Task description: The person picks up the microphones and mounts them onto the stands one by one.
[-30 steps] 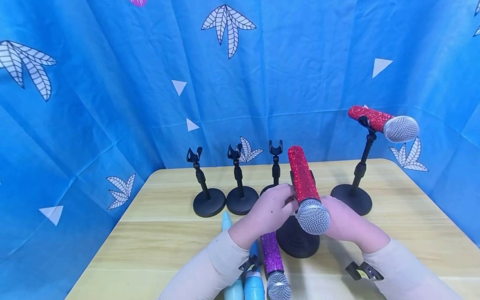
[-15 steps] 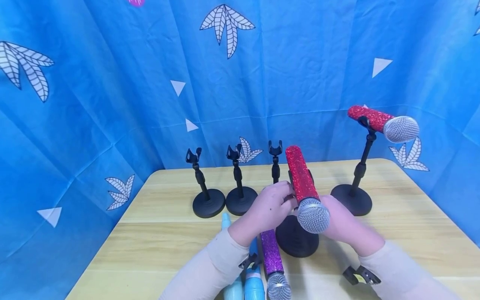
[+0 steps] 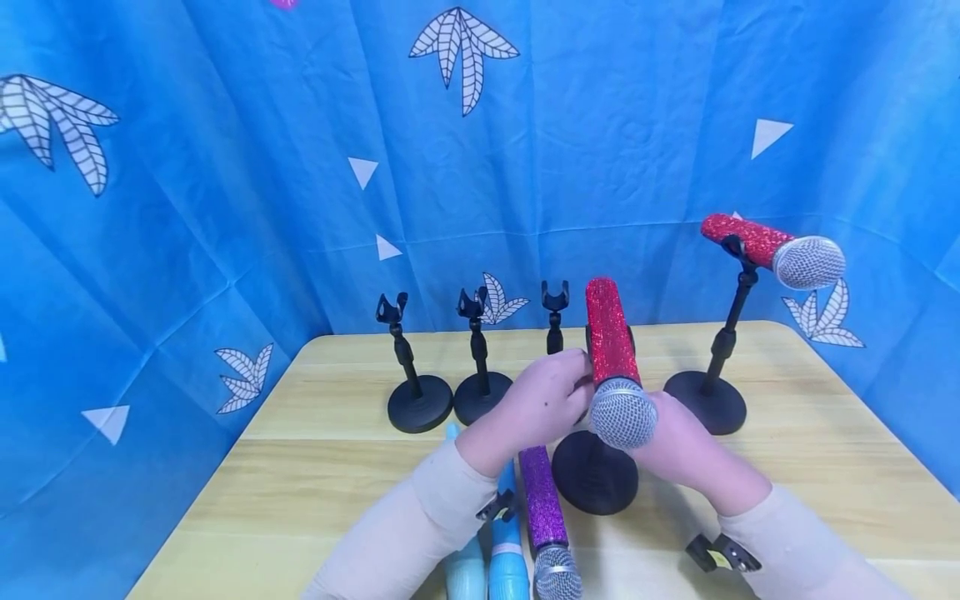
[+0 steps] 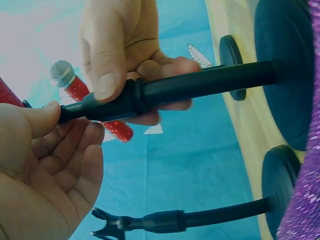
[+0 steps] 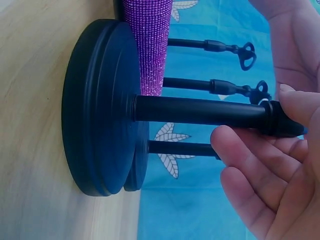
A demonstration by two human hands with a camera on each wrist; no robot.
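Both hands, left hand (image 3: pixel 542 406) and right hand (image 3: pixel 672 442), grip the stand (image 3: pixel 594 479) holding a red microphone (image 3: pixel 613 354).

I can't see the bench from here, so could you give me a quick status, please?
Left hand and right hand both grip the stand pole. Red microphone sits tilted in its clip. Purple microphone lies beside the base.

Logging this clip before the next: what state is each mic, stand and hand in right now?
Near red microphone: mounted on its stand, tilted.
Near stand: upright, pole gripped.
Far red microphone: mounted on the tall stand.
Three rear stands: clips empty.
Purple microphone: lying flat.
Left hand: at the clip.
Right hand: grips the pole.
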